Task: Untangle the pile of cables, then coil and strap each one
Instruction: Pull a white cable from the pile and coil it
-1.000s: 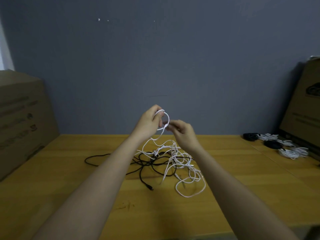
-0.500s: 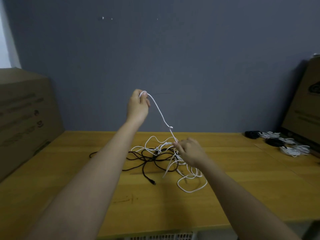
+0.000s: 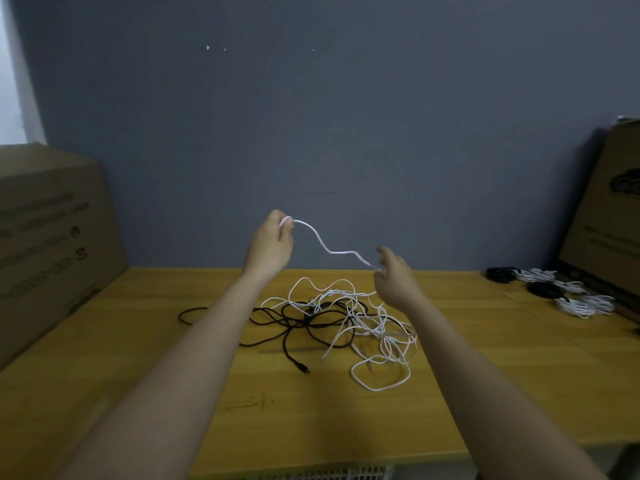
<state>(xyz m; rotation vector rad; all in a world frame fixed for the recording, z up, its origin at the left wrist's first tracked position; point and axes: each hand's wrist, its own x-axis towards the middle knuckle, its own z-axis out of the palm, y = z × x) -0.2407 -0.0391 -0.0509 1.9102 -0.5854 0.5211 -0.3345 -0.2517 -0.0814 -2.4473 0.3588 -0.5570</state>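
Above the surface (image 3: 311,403), left hand (image 3: 270,247) pinches the limp, light white cable (image 3: 329,249); right hand (image 3: 394,278) pinches it lower; grip near the end

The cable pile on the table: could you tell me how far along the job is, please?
Done: coiled bundles lie at the table's far right. In hand: the left hand pinches a white cable, which runs to the right hand. Left: black and white cables remain tangled.
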